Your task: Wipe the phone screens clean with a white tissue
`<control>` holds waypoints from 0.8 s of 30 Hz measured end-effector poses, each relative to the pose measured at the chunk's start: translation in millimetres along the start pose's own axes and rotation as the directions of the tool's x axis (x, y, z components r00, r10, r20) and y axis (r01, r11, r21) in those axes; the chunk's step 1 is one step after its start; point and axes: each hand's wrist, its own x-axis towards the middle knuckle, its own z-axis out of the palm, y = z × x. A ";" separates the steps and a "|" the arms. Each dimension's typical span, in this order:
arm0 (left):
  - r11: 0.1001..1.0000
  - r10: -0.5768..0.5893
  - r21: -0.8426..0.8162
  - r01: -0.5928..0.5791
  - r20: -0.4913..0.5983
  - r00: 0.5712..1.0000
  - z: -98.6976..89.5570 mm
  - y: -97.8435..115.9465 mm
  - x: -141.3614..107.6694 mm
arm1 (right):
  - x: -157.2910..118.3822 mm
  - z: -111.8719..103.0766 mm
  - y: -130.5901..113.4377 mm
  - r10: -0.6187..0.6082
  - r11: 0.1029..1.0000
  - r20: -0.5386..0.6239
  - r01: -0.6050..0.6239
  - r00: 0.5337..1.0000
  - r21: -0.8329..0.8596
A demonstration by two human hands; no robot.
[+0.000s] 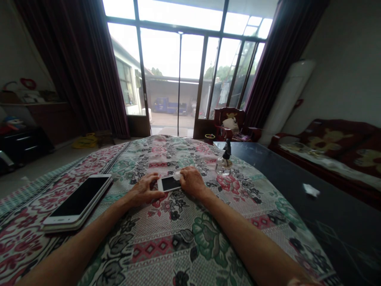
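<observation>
A white smartphone [170, 183] with a dark screen lies on the flowered cloth in front of me. My left hand [145, 189] grips its left end between thumb and fingers. Over its right end, my right hand [192, 180] is closed on a crumpled white tissue [177, 175] that touches the phone. To the right stands a clear spray bottle [224, 165] with a black nozzle, holding some liquid. On the left lies a stack of larger phones [79, 200], a white-framed one with a black screen on top.
The patterned tablecloth [166, 242] covers the surface under my hands. Beyond its right edge is a dark tabletop [262, 167] bearing a crumpled white paper [311, 190]. A wooden sofa [333, 147] stands at right, a chair [230, 121] behind, and glass doors at the back.
</observation>
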 end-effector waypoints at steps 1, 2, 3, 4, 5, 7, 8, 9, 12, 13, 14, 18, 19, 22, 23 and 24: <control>1.000 -0.003 0.002 0.003 -0.002 1.000 0.2 0.3 0.2 | -1.2 1.0 -4.1 -0.017 1.000 -0.002 0.017 1.000 -0.004; 1.000 -0.007 0.003 0.007 -0.003 1.000 0.4 0.6 0.4 | -2.8 2.3 -10.4 -0.055 0.998 0.000 0.055 0.998 0.002; 1.000 -0.008 0.005 0.008 -0.003 1.000 0.8 0.7 0.5 | -4.5 3.9 -18.2 -0.113 0.993 0.004 0.113 0.994 0.017; 1.000 -0.007 0.005 0.007 -0.004 1.000 1.2 0.7 0.6 | -6.2 5.7 -26.6 -0.179 0.983 0.009 0.178 0.984 0.036; 1.000 -0.003 0.004 0.003 -0.006 1.000 1.6 0.7 0.5 | -7.7 7.6 -34.8 -0.248 0.967 0.025 0.246 0.968 0.058; 1.000 0.009 0.004 -0.009 -0.017 1.000 2.3 0.6 0.4 | -9.4 11.2 -46.6 -0.359 0.930 0.038 0.353 0.933 0.104; 1.000 0.010 0.005 -0.010 -0.022 1.000 2.5 0.4 0.3 | -9.4 12.5 -49.0 -0.387 0.917 0.035 0.380 0.922 0.123; 1.000 0.006 0.006 -0.005 -0.025 1.000 2.7 0.1 0.2 | -8.9 13.5 -48.5 -0.392 0.913 0.024 0.385 0.920 0.137; 1.000 -0.013 0.002 0.013 -0.012 1.000 2.6 -1.1 0.3 | -4.7 12.6 -32.1 -0.308 0.941 -0.011 0.306 0.951 0.142; 1.000 -0.014 -0.002 0.014 -0.009 1.000 2.4 -1.4 0.3 | -2.9 11.1 -23.4 -0.260 0.957 -0.018 0.260 0.965 0.131; 1.000 -0.012 -0.007 0.012 -0.008 1.000 2.2 -1.7 0.2 | -1.2 9.1 -14.3 -0.212 0.970 -0.023 0.214 0.977 0.117; 1.000 -0.011 -0.004 0.011 -0.008 1.000 1.4 -1.1 0.0 | 1.7 2.2 9.2 -0.062 0.997 -0.022 0.064 0.998 0.052; 1.000 -0.014 -0.001 0.014 -0.005 1.000 1.3 -0.7 0.1 | 1.0 1.9 8.9 -0.066 0.997 -0.024 0.068 0.998 0.046; 1.000 -0.013 0.000 0.013 0.003 1.000 1.5 -0.2 0.7 | -3.5 5.8 -7.3 -0.188 0.980 -0.029 0.189 0.982 0.066; 1.000 -0.012 0.000 0.012 0.006 1.000 1.7 -0.4 0.9 | -5.1 8.1 -15.7 -0.249 0.965 -0.025 0.250 0.968 0.080; 1.000 -0.006 0.000 0.006 0.012 1.000 1.9 -0.7 1.0 | -6.5 10.4 -23.9 -0.308 0.947 -0.017 0.308 0.951 0.091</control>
